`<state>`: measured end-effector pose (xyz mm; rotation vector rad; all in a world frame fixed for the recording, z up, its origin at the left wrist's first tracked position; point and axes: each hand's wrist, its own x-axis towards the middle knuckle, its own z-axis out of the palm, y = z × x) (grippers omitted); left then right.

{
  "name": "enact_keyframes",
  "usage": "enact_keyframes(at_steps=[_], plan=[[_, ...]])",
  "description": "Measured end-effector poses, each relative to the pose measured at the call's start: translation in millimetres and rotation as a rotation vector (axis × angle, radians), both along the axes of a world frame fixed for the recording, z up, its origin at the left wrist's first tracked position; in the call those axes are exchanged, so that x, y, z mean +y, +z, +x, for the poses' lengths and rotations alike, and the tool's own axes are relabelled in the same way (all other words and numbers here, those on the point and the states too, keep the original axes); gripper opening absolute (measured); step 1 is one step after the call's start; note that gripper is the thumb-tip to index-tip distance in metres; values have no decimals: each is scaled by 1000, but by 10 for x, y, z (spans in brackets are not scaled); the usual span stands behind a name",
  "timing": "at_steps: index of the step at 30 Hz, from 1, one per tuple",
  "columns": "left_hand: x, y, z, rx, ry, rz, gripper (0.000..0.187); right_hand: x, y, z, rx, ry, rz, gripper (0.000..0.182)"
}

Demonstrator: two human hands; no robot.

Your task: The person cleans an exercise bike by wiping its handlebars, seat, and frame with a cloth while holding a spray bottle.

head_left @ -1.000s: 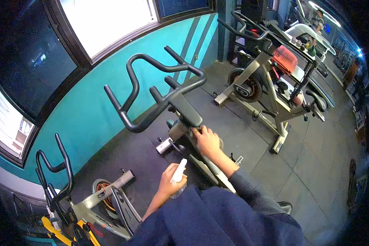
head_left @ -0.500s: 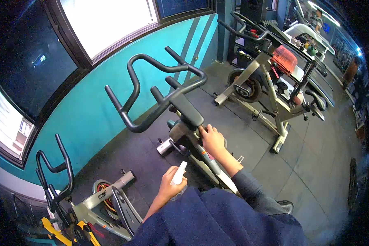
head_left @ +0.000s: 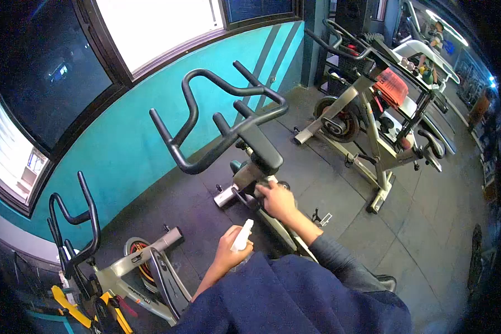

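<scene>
Spray bottle (head_left: 241, 236), white-nozzled with a clear body, sits in the left hand (head_left: 229, 253), which is closed round it low in the view, just above the dark blue sleeve (head_left: 295, 295) and over the black rubber floor (head_left: 195, 211). Beyond it the right hand (head_left: 276, 201) rests flat on the grey frame (head_left: 247, 179) of the nearest exercise bike, just under the black pad below the handlebars (head_left: 217, 125); whether a cloth lies under the palm cannot be told, as the fingers are blurred.

As a judgement, the main risk is the nozzle: it tilts up toward the right forearm, so a squeeze could wet the sleeve instead of the frame. Liquid falling on the rubber floor by the bike's foot could make it slippery. The right hand also lies close to the adjusting knob and to the flywheel area, where fingers could catch if anything turned.

At the floor's near-left corner stands a second bike (head_left: 133, 278) with a dark word along its silver frame, too small to read. Farther right, a third bike (head_left: 373, 145) carries an orange cloth (head_left: 391, 87). No lettering can be read on the bottle, on the teal wall (head_left: 122, 145) or anywhere else.
</scene>
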<state>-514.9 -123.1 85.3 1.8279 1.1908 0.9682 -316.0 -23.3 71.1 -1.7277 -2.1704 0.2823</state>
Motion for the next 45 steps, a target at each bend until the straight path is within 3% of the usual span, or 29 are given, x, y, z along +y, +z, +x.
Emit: enact_keyframes(at_steps=[3,5,9,15,21,27,29,35,37,42,45], plan=[[-11,2,11,-63,27,-95,28,-102,2,-79,105,39,87,48],[-5,11,-2,-11,10,40,28,-99,54,2,71,-1,129,52],[-38,78,4,-51,22,-31,28,15,181,231,18,-115,223,50],[16,26,-9,-45,2,-20,27,174,-60,85,-91,-162,144,50],[116,-1,-22,-52,-15,-40,27,200,81,-37,-106,-176,39,48],[181,-5,-61,-52,-1,-39,26,405,117,-327,-98,-186,69,37],[203,-42,-79,-26,2,-4,26,509,157,-421,-71,-204,-34,32],[166,-3,-94,-16,10,-41,27,797,101,-641,-86,-213,-8,24],[151,6,-95,-36,6,-55,27,957,-27,-678,-180,-213,166,19],[103,11,-107,-87,15,-90,28,1044,-28,-678,-237,-136,44,20],[77,-16,-89,-60,24,-55,29,853,-35,-592,-147,-241,97,24]])
